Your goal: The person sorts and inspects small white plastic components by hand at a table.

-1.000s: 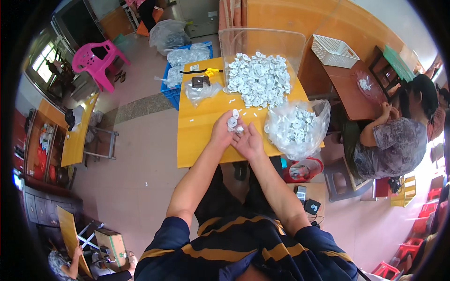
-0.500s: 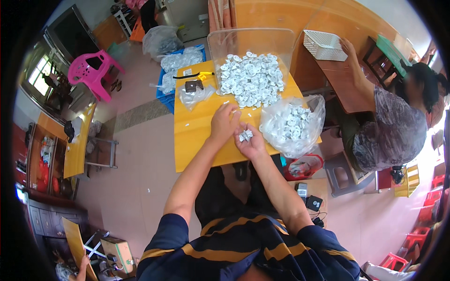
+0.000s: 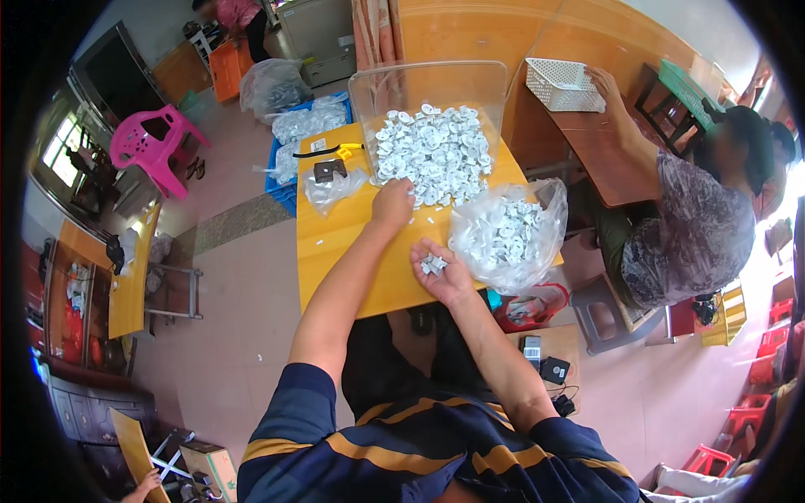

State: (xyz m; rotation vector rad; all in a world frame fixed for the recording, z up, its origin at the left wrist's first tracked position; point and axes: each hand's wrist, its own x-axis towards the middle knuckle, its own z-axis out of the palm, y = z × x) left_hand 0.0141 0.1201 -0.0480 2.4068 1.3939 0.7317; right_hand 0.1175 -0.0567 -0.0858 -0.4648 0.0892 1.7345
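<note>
My left hand is at the near left edge of a heap of small white plastic parts. Its fingers are curled in, and whatever they pinch is hidden. The heap lies in a clear plastic bin on the yellow table. Palm up, my right hand cups a few small white plastic pieces. Beside it on the right stands an open clear plastic bag filled with similar white pieces. A few loose white bits are scattered on the tabletop between my hands and the bin.
At the table's left lie a yellow-and-black tool and a dark small box on a plastic bag. A blue crate stands behind. On the right, a seated person reaches to a white basket. A red bag hangs below.
My left hand has moved away from my right palm, forward to the heap's edge. My right hand, still cupping the pieces, sits slightly lower in view. The whole view has shifted a little.
</note>
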